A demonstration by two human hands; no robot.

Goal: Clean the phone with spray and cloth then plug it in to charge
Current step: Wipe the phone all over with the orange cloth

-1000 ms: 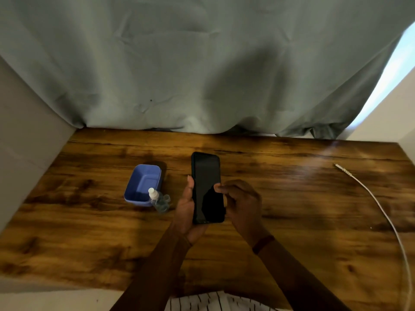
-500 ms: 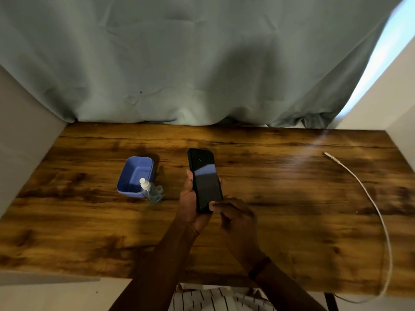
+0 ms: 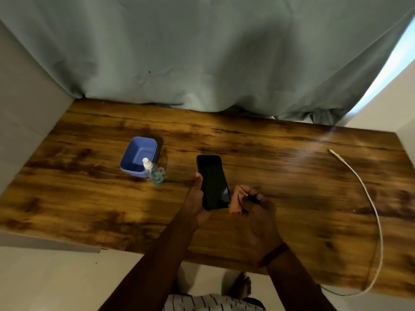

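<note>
My left hand point(image 3: 197, 198) cradles the dark-screened phone point(image 3: 213, 182) above the counter point(image 3: 280, 176). My right hand point(image 3: 256, 207) is curled just beside it, pinching something pale, perhaps a cloth point(image 3: 237, 200). The spray bottle point(image 3: 152, 171) stands touching a blue tub point(image 3: 139, 157); the white charging cable point(image 3: 368, 198) lies well right. I read no labels.

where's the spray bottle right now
In the head view, the spray bottle stands on the table's left side, against the blue tub's near corner, left of the phone.
</note>
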